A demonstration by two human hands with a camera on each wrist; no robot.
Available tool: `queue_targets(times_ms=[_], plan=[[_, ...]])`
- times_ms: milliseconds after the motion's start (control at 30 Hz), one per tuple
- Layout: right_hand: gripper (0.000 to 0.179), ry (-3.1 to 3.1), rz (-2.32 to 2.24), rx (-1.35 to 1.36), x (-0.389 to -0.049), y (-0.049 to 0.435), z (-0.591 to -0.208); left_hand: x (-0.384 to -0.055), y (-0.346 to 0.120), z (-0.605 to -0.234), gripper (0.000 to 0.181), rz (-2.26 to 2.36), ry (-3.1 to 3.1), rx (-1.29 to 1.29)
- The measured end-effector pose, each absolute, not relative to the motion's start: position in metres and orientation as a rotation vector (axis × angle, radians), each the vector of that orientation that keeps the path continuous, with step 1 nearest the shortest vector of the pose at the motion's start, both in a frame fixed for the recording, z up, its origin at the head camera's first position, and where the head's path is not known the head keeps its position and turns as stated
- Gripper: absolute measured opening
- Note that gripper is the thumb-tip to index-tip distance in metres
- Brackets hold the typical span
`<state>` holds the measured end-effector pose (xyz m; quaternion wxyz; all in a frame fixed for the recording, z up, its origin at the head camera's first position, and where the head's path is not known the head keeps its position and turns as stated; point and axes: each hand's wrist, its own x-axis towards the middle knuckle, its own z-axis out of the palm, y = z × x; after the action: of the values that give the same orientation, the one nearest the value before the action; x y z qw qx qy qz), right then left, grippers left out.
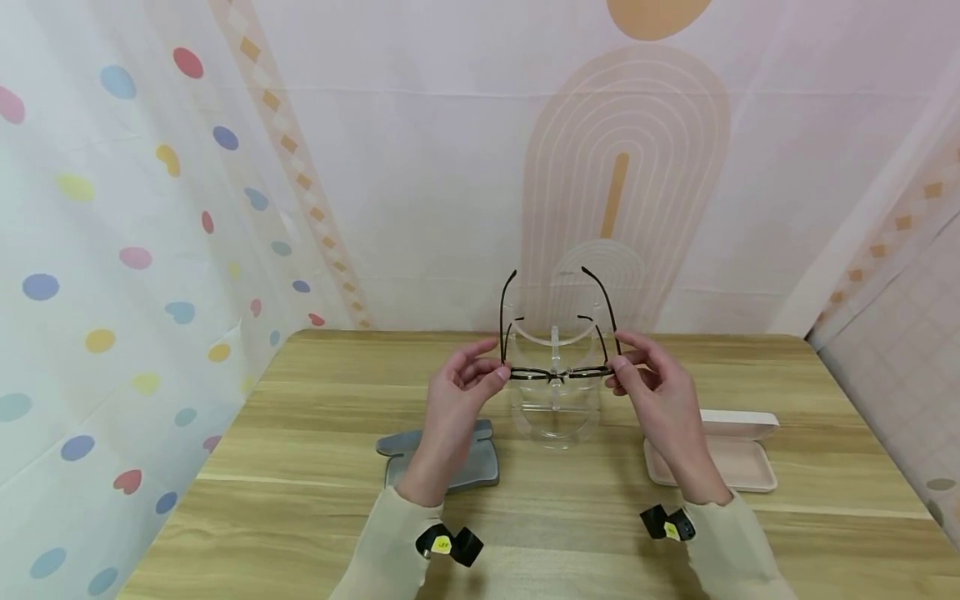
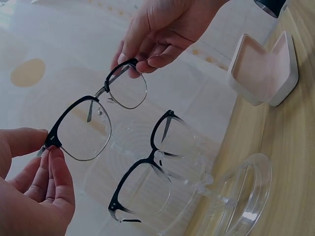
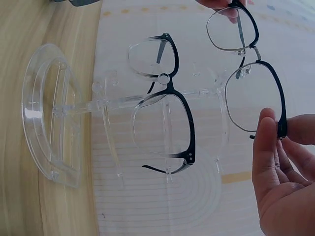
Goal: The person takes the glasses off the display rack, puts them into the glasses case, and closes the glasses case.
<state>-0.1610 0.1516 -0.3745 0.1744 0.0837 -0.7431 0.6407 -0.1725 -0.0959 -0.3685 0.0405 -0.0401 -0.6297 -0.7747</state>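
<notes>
A pair of black-browed eyeglasses with thin metal lower rims (image 2: 67, 112) is held in the air between both hands. My left hand (image 1: 459, 404) pinches one front corner between thumb and fingers; my right hand (image 1: 666, 404) pinches the opposite corner. In the head view the temples are unfolded and point away from me. A second pair of eyeglasses, black fading to clear (image 3: 189, 120), sits on a clear acrylic display stand (image 1: 557, 440). In both wrist views the held pair is above the seated pair and apart from it.
To the left, partly behind my left forearm, lies an opened grey glasses case (image 1: 480, 467). An opened white case with pink lining (image 1: 742, 467) lies right of the stand, partly covered by my right wrist. A patterned curtain (image 1: 420, 208) hangs behind the wooden table (image 1: 330, 417).
</notes>
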Motion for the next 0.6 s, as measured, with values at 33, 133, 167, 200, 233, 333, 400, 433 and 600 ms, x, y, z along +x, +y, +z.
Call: queue_targets(times_ms=[33, 133, 167, 200, 233, 333, 400, 433, 600], plan=[[0.032, -2.102, 1.818, 0.243, -0.16, 0.152, -0.375, -0.171, -0.096, -0.369, 0.044, -2.381, -1.923, -0.127], [0.032, -2.111, 1.797, 0.263, -0.157, 0.153, -0.376, -0.168, -0.097, -0.371, 0.045, -2.404, -1.913, -0.13], [0.032, -2.115, 1.788, 0.269, -0.155, 0.153, -0.376, -0.167, -0.097, -0.371, 0.045, -2.411, -1.913, -0.129], [0.032, -2.119, 1.777, 0.278, -0.154, 0.154, -0.376, -0.166, -0.098, -0.371, 0.046, -2.413, -1.917, -0.126], [0.032, -2.123, 1.765, 0.287, -0.153, 0.154, -0.377, -0.165, -0.098, -0.371, 0.046, -2.418, -1.917, -0.123], [0.033, -2.132, 1.731, 0.314, -0.149, 0.156, -0.378, -0.162, -0.098, -0.373, 0.046, -2.422, -1.922, -0.128], [0.034, -2.133, 1.72, 0.327, -0.147, 0.156, -0.379, -0.161, -0.098, -0.374, 0.046, -2.421, -1.925, -0.136], [0.035, -2.132, 1.718, 0.334, -0.146, 0.157, -0.38, -0.161, -0.098, -0.375, 0.046, -2.424, -1.922, -0.141], [0.037, -2.129, 1.708, 0.361, -0.142, 0.158, -0.383, -0.157, -0.098, -0.377, 0.046, -2.417, -1.938, -0.134]])
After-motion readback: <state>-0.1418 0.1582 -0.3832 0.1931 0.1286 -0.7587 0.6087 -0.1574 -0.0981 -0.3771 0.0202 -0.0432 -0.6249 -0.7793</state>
